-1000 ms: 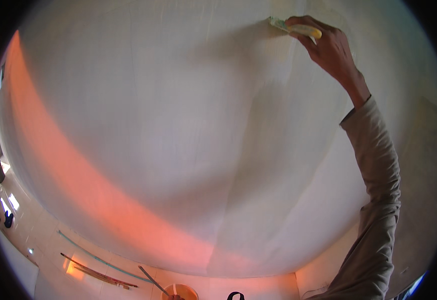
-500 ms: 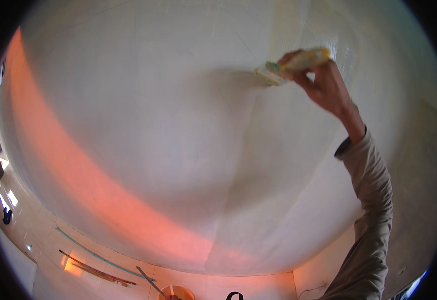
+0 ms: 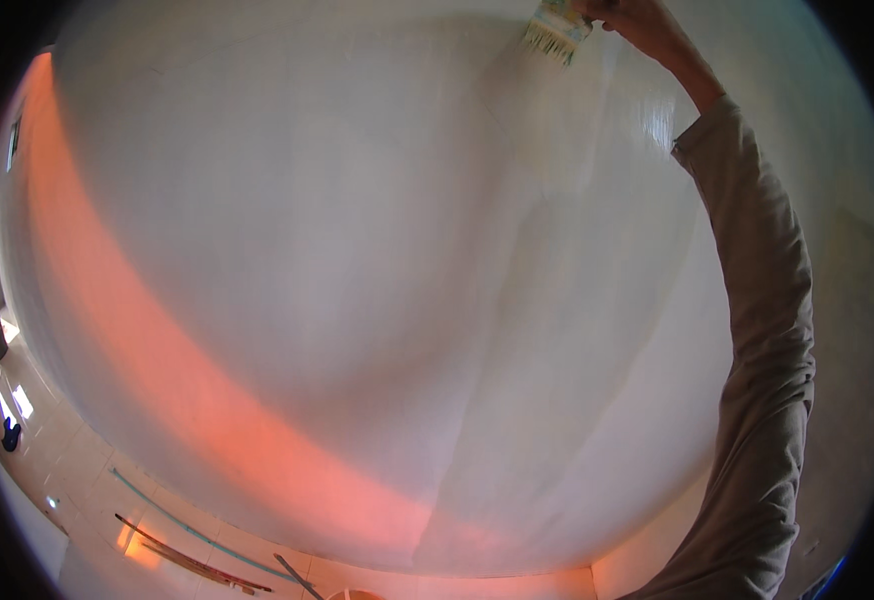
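Note:
High on the pale wall [image 3: 307, 220], my right hand [image 3: 642, 22] is closed around a wide flat paintbrush [image 3: 557, 32]. The bristles point down and to the left, close to the wall; whether they touch it, I cannot tell. Part of the grip is cut off by the top edge. Below the brush, a darker, damp-looking strip [image 3: 557, 320] runs down the wall, and a glossy wet patch [image 3: 660, 125] shines beside my sleeve. My left hand is out of view. At the bottom edge only the rim of an orange bucket [image 3: 355, 595] shows.
Along the wall's foot, a thin greenish pole [image 3: 192, 530] and several brown sticks [image 3: 192, 562] lie on the tiled floor [image 3: 77, 450]. Another dark stick [image 3: 297, 575] slants beside the bucket. A band of orange light [image 3: 187, 370] crosses the wall's lower left.
My right hand has moved up the wall with the paintbrush, whose bristles now point more downward. The bucket has slid mostly below the bottom edge, along with fingers that showed there.

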Demonstrator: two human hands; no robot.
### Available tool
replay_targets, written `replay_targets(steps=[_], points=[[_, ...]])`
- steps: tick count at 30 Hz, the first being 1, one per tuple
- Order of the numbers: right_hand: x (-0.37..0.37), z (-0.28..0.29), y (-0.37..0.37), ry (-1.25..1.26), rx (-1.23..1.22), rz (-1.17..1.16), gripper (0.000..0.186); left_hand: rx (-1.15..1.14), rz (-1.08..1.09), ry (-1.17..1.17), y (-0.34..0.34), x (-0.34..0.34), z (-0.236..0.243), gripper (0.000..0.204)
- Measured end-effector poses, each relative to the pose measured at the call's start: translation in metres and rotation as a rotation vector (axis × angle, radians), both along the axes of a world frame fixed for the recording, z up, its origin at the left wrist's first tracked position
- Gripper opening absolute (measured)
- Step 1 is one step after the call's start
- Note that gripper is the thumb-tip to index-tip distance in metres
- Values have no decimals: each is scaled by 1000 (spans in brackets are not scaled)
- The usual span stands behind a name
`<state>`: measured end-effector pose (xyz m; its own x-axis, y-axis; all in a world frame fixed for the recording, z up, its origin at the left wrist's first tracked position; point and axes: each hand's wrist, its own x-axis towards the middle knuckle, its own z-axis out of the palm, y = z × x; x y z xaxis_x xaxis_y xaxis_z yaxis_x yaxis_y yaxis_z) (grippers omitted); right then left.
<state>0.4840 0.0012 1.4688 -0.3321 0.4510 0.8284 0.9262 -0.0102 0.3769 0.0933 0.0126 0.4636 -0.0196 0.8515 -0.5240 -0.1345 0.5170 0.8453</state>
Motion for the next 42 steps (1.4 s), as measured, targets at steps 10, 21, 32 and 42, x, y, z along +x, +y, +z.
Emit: replay_targets(steps=[10,21,32,42], points=[[2,17,30,-531,369,-97,22,-25,-26,-38,13,11,9,39],[22,-100,26,-560,252,-127,30,61,-2,-193,-18,-7,-32,40],[7,-219,-15,-504,39,-53,41,80,-40,-15,-45,-12,53,55],[-11,-215,-2,204,-326,97,19,30,-69,49,-33,-15,56,47]])
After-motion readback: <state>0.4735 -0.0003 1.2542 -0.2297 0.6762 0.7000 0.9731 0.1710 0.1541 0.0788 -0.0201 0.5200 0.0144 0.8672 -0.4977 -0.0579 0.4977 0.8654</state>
